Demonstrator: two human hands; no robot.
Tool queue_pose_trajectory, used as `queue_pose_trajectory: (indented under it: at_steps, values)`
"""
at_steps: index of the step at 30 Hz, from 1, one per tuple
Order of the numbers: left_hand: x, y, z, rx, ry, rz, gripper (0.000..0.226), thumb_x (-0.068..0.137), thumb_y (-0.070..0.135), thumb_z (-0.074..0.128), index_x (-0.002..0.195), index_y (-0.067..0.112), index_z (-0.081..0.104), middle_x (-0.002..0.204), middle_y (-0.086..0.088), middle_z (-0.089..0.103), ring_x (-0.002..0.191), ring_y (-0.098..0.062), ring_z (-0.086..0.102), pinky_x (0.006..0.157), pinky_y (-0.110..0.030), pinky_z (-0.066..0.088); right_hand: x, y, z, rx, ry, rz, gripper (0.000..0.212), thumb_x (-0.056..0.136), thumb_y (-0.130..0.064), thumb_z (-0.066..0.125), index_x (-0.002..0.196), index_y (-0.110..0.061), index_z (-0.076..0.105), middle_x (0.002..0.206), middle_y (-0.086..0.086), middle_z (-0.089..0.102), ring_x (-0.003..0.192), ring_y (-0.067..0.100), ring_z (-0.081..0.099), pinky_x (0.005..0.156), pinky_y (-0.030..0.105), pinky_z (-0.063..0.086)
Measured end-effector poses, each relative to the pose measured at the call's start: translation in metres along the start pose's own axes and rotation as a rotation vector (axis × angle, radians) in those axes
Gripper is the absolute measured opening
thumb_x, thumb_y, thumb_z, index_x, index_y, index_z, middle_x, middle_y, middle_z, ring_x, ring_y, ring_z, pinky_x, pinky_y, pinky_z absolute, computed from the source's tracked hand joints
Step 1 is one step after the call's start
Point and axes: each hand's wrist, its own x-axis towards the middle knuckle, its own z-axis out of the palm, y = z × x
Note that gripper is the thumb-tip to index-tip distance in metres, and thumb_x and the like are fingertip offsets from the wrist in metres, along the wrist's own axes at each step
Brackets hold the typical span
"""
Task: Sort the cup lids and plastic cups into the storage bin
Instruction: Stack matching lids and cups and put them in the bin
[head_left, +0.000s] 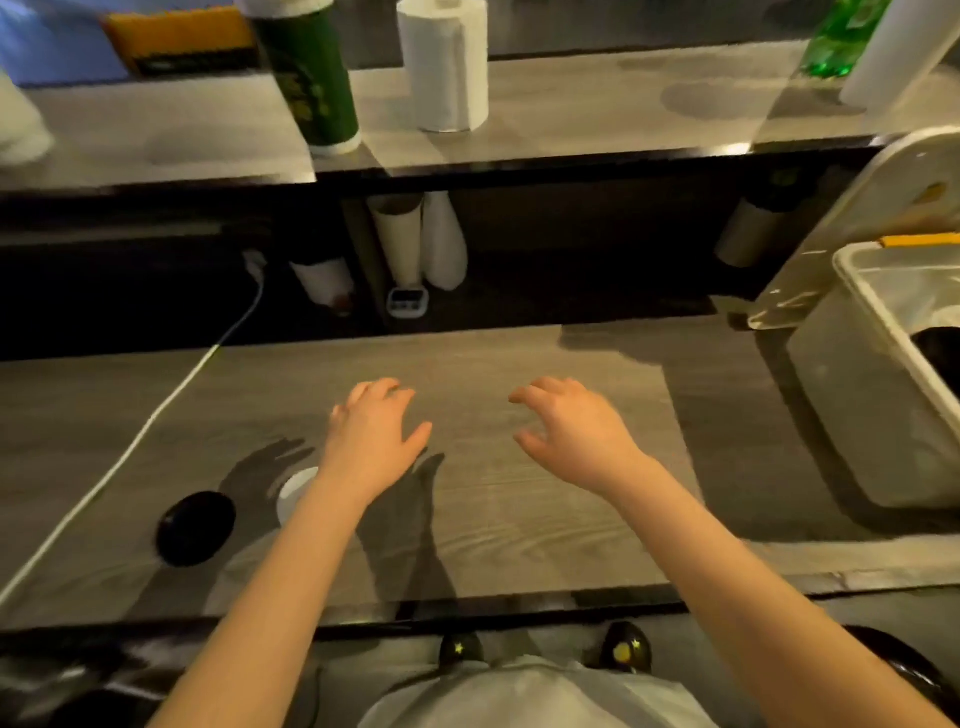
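Green cup sleeve (306, 78), print illegible, left hand (371, 439), right hand (574, 431) loosely curled

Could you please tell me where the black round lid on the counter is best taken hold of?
The black round lid lies flat on the grey wood-grain counter, so only its rim offers purchase. Probably pinch across opposite edges from above with the left hand, which is nearer.

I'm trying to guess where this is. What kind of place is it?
Probably a café or drink-shop counter: stacked cups are stored under the upper shelf, a small digital timer sits by them, and a paper towel roll stands on top.
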Motion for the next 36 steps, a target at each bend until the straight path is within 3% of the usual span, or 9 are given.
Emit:
queue_pose_trajectory:
  at_steps: [9, 16, 21, 24, 29, 32, 36]
  values:
    - [-0.04, -0.133, 0.039, -0.039, -0.191, -0.335, 0.062, 0.091, 0.041, 0.052, 0.144, 0.015, 0.031, 0.151, -0.005, 0.028, 0.138, -0.027, 0.027, 0.106, -0.046, 0.032, 0.051, -0.106, 0.083, 0.059, -0.255, -0.161, 0.052, 0.091, -0.032, 0.054, 0.139, -0.019, 0.039, 0.139, 0.008, 0.045, 0.123, 0.028, 0.046, 0.093, 0.038, 0.044]
    - [-0.059, -0.206, 0.053, -0.011, -0.235, -0.557, 0.081, 0.086, 0.045, 0.059, 0.147, 0.013, 0.017, 0.154, -0.01, 0.016, 0.138, -0.033, 0.017, 0.108, -0.045, 0.03, 0.096, -0.171, 0.126, 0.073, -0.512, -0.107, 0.062, 0.091, -0.03, 0.056, 0.144, -0.016, 0.028, 0.145, 0.012, 0.028, 0.128, 0.035, 0.038, 0.103, 0.044, 0.039]
    - [-0.063, -0.234, 0.058, -0.08, -0.304, -0.726, 0.102, 0.078, 0.055, 0.064, 0.149, 0.013, 0.004, 0.154, -0.009, 0.007, 0.14, -0.032, 0.011, 0.111, -0.046, 0.023, 0.112, -0.193, 0.146, -0.02, -0.61, -0.048, 0.097, 0.08, -0.049, 0.067, 0.15, -0.023, 0.004, 0.149, 0.011, 0.019, 0.132, 0.038, 0.034, 0.1, 0.047, 0.038]
    - [-0.061, -0.239, 0.062, -0.121, -0.324, -0.759, 0.101, 0.079, 0.053, 0.064, 0.149, 0.013, 0.004, 0.155, -0.009, 0.009, 0.14, -0.031, 0.013, 0.112, -0.043, 0.024, 0.116, -0.199, 0.154, -0.125, -0.633, -0.053, 0.108, 0.077, -0.061, 0.063, 0.15, -0.026, -0.008, 0.153, 0.011, 0.011, 0.134, 0.039, 0.028, 0.1, 0.047, 0.038]
    - [-0.059, -0.236, 0.065, -0.195, -0.25, -0.766, 0.098, 0.075, 0.049, 0.071, 0.146, 0.01, 0.016, 0.153, -0.013, 0.014, 0.14, -0.032, 0.015, 0.111, -0.043, 0.028, 0.113, -0.208, 0.161, -0.268, -0.568, -0.071, 0.095, 0.079, -0.058, 0.062, 0.149, -0.023, 0.007, 0.147, 0.01, 0.017, 0.129, 0.036, 0.032, 0.085, 0.042, 0.046]
    - [-0.059, -0.227, 0.062, -0.253, -0.197, -0.734, 0.099, 0.073, 0.045, 0.074, 0.145, 0.009, 0.017, 0.15, -0.013, 0.014, 0.137, -0.033, 0.024, 0.108, -0.041, 0.031, 0.114, -0.203, 0.161, -0.168, -0.492, -0.092, 0.088, 0.075, -0.049, 0.07, 0.141, -0.017, 0.022, 0.14, 0.006, 0.029, 0.127, 0.031, 0.034, 0.087, 0.043, 0.048]
    - [-0.054, -0.208, 0.052, -0.35, -0.153, -0.636, 0.09, 0.074, 0.041, 0.075, 0.141, 0.01, 0.023, 0.145, -0.011, 0.014, 0.128, -0.035, 0.038, 0.103, -0.04, 0.039, 0.113, -0.184, 0.153, 0.088, -0.437, -0.05, 0.087, 0.071, -0.04, 0.076, 0.139, -0.016, 0.026, 0.139, 0.003, 0.036, 0.127, 0.025, 0.035, 0.096, 0.039, 0.042]
